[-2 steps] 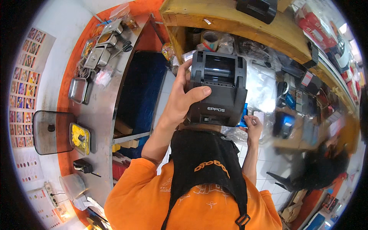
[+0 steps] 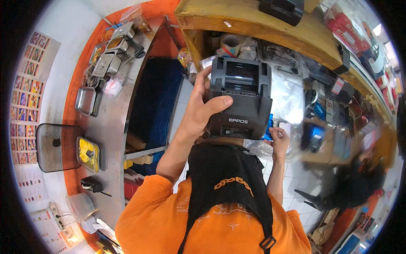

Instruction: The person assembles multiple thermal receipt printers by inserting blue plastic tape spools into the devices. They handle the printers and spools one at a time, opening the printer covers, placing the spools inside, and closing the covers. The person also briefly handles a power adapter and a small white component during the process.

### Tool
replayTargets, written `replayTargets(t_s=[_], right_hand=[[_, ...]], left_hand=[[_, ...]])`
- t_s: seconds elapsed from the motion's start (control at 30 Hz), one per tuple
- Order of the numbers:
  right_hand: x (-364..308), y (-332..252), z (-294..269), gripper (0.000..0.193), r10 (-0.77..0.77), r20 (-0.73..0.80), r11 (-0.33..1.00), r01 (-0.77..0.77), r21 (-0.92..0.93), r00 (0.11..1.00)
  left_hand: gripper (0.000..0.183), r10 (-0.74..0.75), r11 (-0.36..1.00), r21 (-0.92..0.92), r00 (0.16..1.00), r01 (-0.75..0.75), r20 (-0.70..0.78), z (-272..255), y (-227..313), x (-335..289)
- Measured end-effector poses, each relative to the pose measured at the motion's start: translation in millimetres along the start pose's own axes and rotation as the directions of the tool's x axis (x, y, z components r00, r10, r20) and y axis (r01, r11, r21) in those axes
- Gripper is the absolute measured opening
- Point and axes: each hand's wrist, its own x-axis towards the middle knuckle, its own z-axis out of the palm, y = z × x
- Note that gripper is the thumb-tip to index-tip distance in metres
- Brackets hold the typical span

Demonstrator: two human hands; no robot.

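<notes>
Black hard plastic, boxy and fairly heavy by my guess: the small printer [image 2: 240,99] is sitting in my left hand [image 2: 198,112], fingers clamping its left side, thumb over its smooth front. Right of the printer, my right hand [image 2: 280,139] is pinching a small white card [image 2: 285,127]; wooden shelf [image 2: 253,25] crowding above

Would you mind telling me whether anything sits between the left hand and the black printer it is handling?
Nothing visible does. The left hand already grips the black printer, thumb across its front and fingers around its left side. The right hand is lower right of the printer, at a small white item.
</notes>
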Motion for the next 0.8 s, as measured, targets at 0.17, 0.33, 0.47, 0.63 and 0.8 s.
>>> replayTargets(t_s=[0.17,0.33,0.47,0.63,0.8], right_hand=[[-6.4,6.7,-1.6,0.024,-0.014,-0.025,1.000,0.014,0.017,1.000],[-11.8,4.8,10.8,0.023,-0.012,-0.006,0.999,0.012,0.050,1.000],[-16.6,3.7,4.0,0.024,-0.007,-0.031,0.999,0.008,0.036,0.999],[-12.8,9.1,3.2,0.025,-0.017,0.002,1.000,0.017,0.002,1.000],[-10.6,17.7,5.5,0.026,-0.013,0.016,1.000,0.013,-0.003,1.000]], left_hand=[[0.068,-0.331,0.574,-0.578,0.810,0.580,0.484,-24.0,-8.6,3.0],[0.091,0.492,-0.047,-0.179,0.179,0.983,0.852,-10.9,-117.1,34.8],[0.088,0.553,-0.146,-0.110,0.173,0.983,0.815,7.3,-121.0,27.4],[0.084,0.633,-0.113,-0.066,0.123,0.991,0.764,12.9,-118.0,26.2],[0.079,0.376,-0.220,-0.302,0.366,0.928,0.851,6.6,-87.7,0.0]])
